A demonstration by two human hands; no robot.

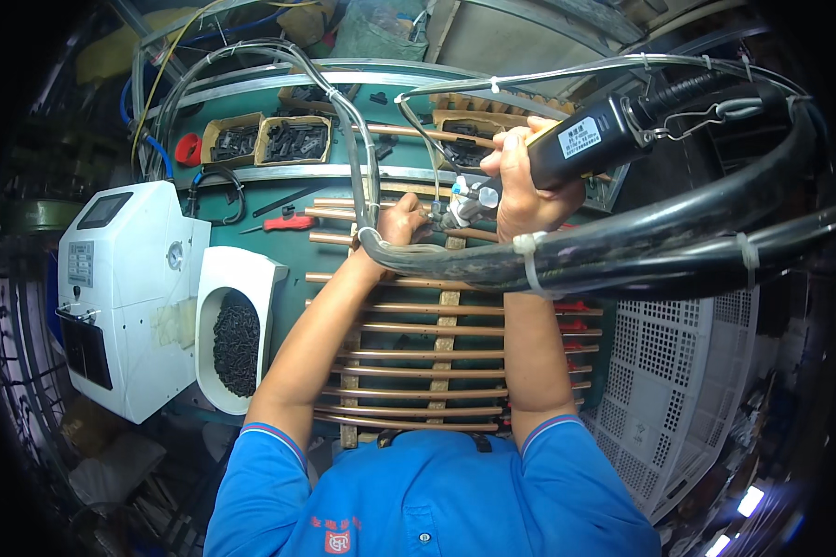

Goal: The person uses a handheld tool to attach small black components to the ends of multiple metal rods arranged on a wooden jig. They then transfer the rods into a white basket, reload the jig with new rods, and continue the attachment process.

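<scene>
My right hand is wrapped round the black body of a powered screwdriver, whose cable and hoses run off to the right. The metal and clear nose piece of the screwdriver points left, beside the fingers of my left hand. That hand is closed over the copper-coloured rods at the far end of a row, and appears to grip one rod. Its fingertips and the screwdriver's tip are partly hidden by the tool and hoses. More copper-coloured rods lie side by side across wooden strips, nearer to me.
Left stand a white machine and a white bin of dark screws. Beyond are boxes of black parts, a red cup and a red-handled screwdriver. Thick black hoses cross above the right forearm; a white crate stands right.
</scene>
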